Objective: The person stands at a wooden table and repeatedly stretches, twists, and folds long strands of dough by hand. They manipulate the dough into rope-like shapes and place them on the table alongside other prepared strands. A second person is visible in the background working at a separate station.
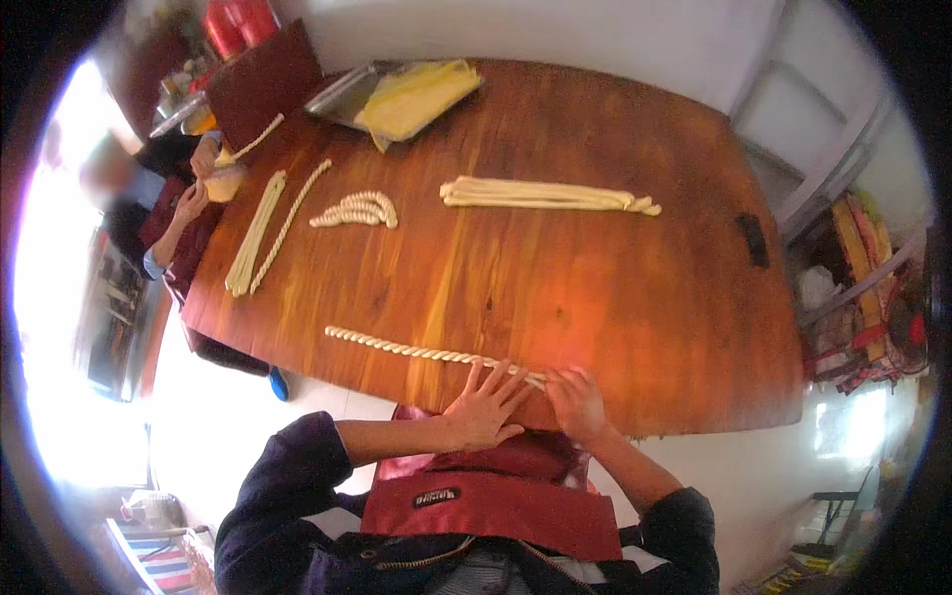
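A long twisted rope of dough (416,350) lies along the near edge of the wooden table. Spread flat, my left hand (486,401) presses on its right part. My right hand (577,401) has its fingers at the rope's right end, where two strands show; whether they grip it I cannot tell. Farther back lies a bundle of plain dough strands (535,195). To the left sit several short curved dough twists (357,210), one long dough twist (291,224) and a second bundle of strands (255,234).
At the far left another person (175,197) handles dough at the table's side, near a dough twist (259,138). A metal tray (336,95) with a yellow sheet or bag (416,100) stands at the back. A dark patch (753,240) marks the wooden table (669,312) at right.
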Demonstrator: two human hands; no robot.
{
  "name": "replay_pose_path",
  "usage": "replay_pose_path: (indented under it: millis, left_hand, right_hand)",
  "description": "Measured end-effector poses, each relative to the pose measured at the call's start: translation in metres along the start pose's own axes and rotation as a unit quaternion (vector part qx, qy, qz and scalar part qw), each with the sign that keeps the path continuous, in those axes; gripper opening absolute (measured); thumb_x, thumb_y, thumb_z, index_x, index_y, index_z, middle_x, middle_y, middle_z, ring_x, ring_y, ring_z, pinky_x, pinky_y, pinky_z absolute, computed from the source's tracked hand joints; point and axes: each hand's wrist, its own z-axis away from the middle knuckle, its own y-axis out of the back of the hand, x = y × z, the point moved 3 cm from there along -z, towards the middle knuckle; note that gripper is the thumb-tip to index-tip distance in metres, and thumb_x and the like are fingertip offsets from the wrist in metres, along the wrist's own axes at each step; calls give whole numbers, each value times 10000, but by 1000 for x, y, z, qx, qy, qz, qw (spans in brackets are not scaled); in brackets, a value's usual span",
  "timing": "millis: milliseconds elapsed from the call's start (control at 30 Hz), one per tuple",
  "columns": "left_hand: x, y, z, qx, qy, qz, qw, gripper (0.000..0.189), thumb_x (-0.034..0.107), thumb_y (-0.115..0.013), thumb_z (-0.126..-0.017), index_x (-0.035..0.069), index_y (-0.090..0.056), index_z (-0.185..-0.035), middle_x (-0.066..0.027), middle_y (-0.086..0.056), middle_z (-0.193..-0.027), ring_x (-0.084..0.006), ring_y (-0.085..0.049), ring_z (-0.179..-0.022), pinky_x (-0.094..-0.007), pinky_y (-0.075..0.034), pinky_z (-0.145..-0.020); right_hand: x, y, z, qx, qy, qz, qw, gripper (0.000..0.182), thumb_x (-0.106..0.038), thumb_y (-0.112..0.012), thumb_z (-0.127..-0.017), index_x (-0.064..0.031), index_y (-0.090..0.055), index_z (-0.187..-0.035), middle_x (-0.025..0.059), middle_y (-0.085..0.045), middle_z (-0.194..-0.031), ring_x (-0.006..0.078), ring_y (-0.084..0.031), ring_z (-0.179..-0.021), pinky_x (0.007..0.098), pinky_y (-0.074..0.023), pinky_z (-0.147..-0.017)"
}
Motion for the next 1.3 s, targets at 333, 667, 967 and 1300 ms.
replay_pose_path:
  millis: [333,667,967,1300]
  left_hand:
    - [-9,2,29,34,-72,98,992,721,468,-548,-881,67,-327,-1439,-131,-319,-1493,-294,-265,-1392,-528,-227,-1109]
    - [-133,-10,137,45,158,1,986,560,207,-583,-867,-79,-396,-1310,-242,-369,-1419,-363,-352,-1330,-471,-256,-1117]
    - [-269,32,85,174,397,-57,899,280,118,-508,-883,12,-538,-1140,-220,-614,-1098,-337,-591,-1058,-428,-436,-954]
    - [-266,-14,100,209,513,79,829,510,360,-519,-906,-12,-510,-1255,-236,-485,-1337,-371,-462,-1239,-490,-349,-1025]
  right_hand:
    - [-31,1,7,35,-96,7,995,289,-44,-601,-765,13,-646,-1044,152,-615,-1114,335,-551,-1064,442,-440,-920]
    - [65,59,61,-31,-252,119,960,456,-172,-557,-851,-9,-501,-1273,188,-502,-1303,381,-468,-1196,483,-361,-1010]
    - [158,-2,-126,-27,-360,98,927,430,-334,-488,-936,-50,-513,-1258,199,-563,-1157,367,-508,-1108,516,-389,-953]
    - [83,-12,-78,88,-123,28,988,380,-230,-604,-888,29,-569,-1164,156,-619,-856,328,-593,-897,449,-443,-886]
